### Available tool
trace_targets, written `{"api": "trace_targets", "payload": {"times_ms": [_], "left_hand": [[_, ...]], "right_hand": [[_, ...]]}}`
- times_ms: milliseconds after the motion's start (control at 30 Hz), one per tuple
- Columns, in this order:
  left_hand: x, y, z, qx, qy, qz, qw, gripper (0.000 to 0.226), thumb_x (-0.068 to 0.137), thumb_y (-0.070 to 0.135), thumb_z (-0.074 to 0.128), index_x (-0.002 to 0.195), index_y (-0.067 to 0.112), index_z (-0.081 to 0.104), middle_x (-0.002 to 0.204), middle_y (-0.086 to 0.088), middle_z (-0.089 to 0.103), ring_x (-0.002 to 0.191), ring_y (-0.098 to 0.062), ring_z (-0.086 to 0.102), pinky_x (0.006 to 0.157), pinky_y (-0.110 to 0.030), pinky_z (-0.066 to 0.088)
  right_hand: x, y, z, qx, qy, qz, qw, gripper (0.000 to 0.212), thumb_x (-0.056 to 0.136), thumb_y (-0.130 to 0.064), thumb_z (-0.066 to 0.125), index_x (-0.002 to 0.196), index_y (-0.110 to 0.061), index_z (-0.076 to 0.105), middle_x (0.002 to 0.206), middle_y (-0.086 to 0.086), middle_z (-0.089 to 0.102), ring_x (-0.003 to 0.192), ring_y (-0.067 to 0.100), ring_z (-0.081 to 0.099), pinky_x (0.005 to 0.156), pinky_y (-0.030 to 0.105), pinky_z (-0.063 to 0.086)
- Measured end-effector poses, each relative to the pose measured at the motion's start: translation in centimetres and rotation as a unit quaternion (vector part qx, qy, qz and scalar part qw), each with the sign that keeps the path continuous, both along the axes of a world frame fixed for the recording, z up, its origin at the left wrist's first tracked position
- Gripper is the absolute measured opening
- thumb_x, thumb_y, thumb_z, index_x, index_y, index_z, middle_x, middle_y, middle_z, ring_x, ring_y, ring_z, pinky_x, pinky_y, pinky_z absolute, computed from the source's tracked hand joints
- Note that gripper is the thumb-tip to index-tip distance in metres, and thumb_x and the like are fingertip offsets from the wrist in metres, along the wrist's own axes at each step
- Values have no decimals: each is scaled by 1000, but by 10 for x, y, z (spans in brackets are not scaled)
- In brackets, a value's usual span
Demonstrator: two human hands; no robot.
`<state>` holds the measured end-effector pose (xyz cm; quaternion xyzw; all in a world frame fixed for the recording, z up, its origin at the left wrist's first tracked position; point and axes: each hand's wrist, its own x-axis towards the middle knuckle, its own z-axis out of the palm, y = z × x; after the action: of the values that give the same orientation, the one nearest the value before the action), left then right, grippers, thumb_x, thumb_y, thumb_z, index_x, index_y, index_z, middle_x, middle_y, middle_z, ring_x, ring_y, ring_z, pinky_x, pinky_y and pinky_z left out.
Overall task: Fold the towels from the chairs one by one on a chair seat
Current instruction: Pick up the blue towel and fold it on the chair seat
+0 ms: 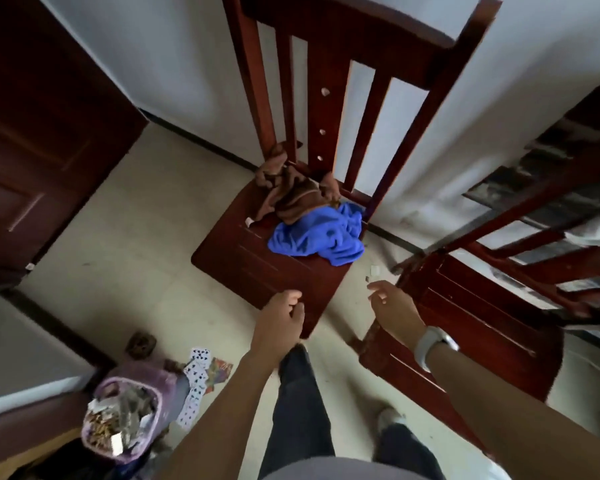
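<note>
Both forearms reach forward. Left hand (280, 315) hovers over front edge of chair seat (257, 268), fingers loosely curled, grip empty. Right hand (394, 304) hangs between the two chairs, fingers relaxed, holding nothing; white wristband (430, 344) on wrist. Blue towel (321, 233) and brown towel (291, 192) lie crumpled, touching, at seat rear. Second chair (482, 327) just right.

The second chair (492, 306) at the right runs off the frame's right edge, and the pale cloth (596, 230) on its back is cut off there and blurred. The brown towel (291, 192) lies partly under the blue towel (319, 237), so its lower edge is hidden. At lower left, the bag's (125, 417) contents are too blurred to tell.
</note>
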<state>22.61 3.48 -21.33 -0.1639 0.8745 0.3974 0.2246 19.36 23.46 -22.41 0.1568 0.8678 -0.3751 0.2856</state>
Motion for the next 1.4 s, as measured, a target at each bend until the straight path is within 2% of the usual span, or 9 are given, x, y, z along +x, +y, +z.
{"api": "trace_targets", "payload": {"times_ms": [367, 533, 733, 800, 967, 1100, 1200, 1333, 1400], "left_hand": [[-132, -61, -116, -6, 21, -74, 997, 26, 89, 7, 52, 114, 4, 58, 112, -13, 63, 102, -26, 60, 90, -37, 46], [-119, -59, -148, 10, 26, -68, 997, 28, 89, 7, 52, 117, 7, 56, 114, -8, 63, 99, -18, 61, 80, -17, 42], [-116, -55, -150, 26, 47, -87, 995, 72, 82, 15, 66, 142, 18, 26, 145, -13, 30, 132, -24, 34, 106, -28, 30], [-118, -50, -146, 36, 62, -130, 989, 84, 77, 17, 72, 143, 20, 20, 150, -16, 21, 137, -28, 24, 110, -32, 22], [-119, -40, -126, 33, 148, -145, 978, 40, 78, 4, 66, 117, 2, 59, 128, -19, 53, 116, -33, 50, 101, -43, 40], [-119, -46, -95, 124, 211, -113, 963, 32, 85, 17, 51, 114, 9, 62, 110, 8, 62, 103, -8, 56, 91, -20, 42], [-120, -56, -79, 170, 123, -63, 976, 28, 85, 25, 49, 110, 30, 62, 103, 28, 61, 102, 2, 56, 87, -11, 40], [-132, -75, -81, 20, -87, -160, 983, 14, 86, 14, 53, 93, 11, 65, 91, 1, 63, 88, -20, 58, 76, -27, 39], [-134, -81, -72, 30, -107, -185, 976, 7, 85, 15, 55, 86, 12, 61, 82, 2, 56, 72, -14, 52, 70, -27, 37]], "right_hand": [[-145, -67, -128, 179, 94, 15, 979, 45, 87, -14, 48, 132, -19, 44, 134, 12, 42, 122, 32, 38, 90, 43, 40], [-163, -70, -165, 205, 51, 90, 973, 44, 88, -28, 54, 131, -26, 46, 148, 6, 24, 132, 30, 26, 104, 45, 29], [-117, -87, -136, 19, 155, -17, 988, 21, 88, -5, 51, 106, 2, 57, 103, 21, 60, 98, 34, 52, 88, 35, 35], [-100, -88, -113, -57, 156, -48, 985, 15, 87, -6, 49, 100, -1, 56, 84, 8, 59, 83, 8, 53, 74, 16, 36], [-88, -79, -76, -145, 137, -108, 974, 21, 89, -3, 52, 88, -23, 52, 75, -15, 55, 67, -14, 51, 64, 2, 37], [-86, -67, -54, -172, 186, -168, 953, 27, 88, -12, 55, 83, -38, 56, 77, -19, 62, 74, -12, 55, 71, 10, 42], [-94, -72, -45, -162, 187, -159, 956, 19, 85, -24, 54, 79, -40, 62, 78, -19, 67, 79, -2, 60, 75, 16, 46], [-101, -79, -51, 85, -9, 44, 995, 18, 90, -24, 53, 96, -26, 69, 108, 6, 66, 102, 29, 58, 85, 36, 45], [-97, -78, -46, 77, 37, 2, 996, 18, 90, -21, 53, 100, -21, 69, 107, 6, 68, 101, 30, 59, 84, 36, 44]]}}
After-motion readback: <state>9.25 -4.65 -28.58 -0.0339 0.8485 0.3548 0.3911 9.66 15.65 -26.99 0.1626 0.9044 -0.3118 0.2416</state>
